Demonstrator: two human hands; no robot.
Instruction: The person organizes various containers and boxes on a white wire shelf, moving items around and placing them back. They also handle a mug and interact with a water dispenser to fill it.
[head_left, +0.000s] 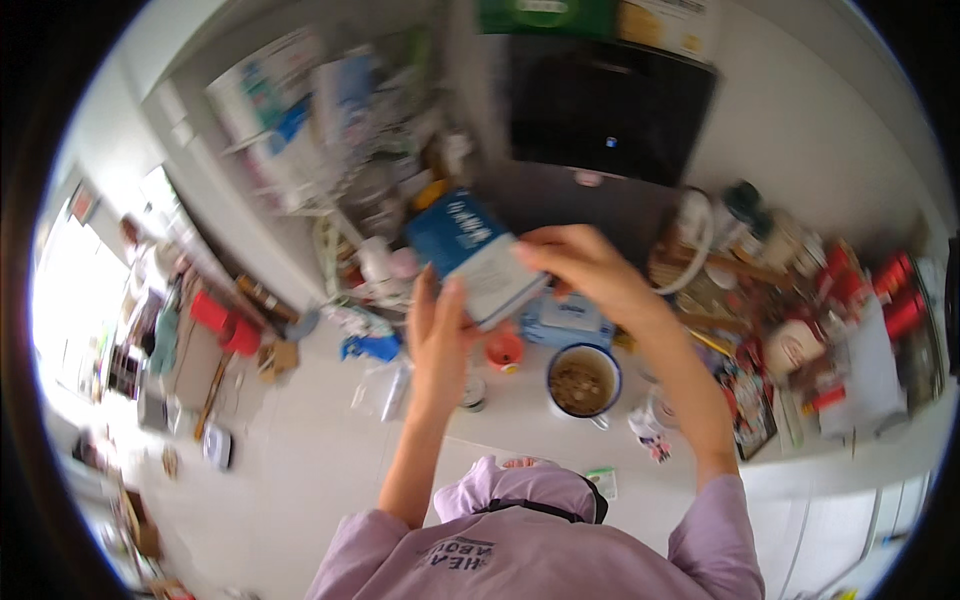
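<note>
Between both hands, above the cabinet top, is a blue and white box (472, 255) that bears writing. My left hand (439, 345) grips its lower left edge, thumb and fingers on the near side. At its right edge, my right hand (581, 259) has fingers against the box. Below the box sit a blue tissue-style pack (566, 319) and a small orange-red cup (503, 351). Closer to me stands a white enamel mug (583, 381) with a blue rim, brown contents inside. A small round jar (473, 394) is beside my left wrist.
A dark television (611, 109) hangs behind. Clutter fills the right side, including red tins (896, 296) and a picture-covered item (750, 409). On the left stands a rack of packages (300, 127). A small white cup (652, 416) is near the front edge.
</note>
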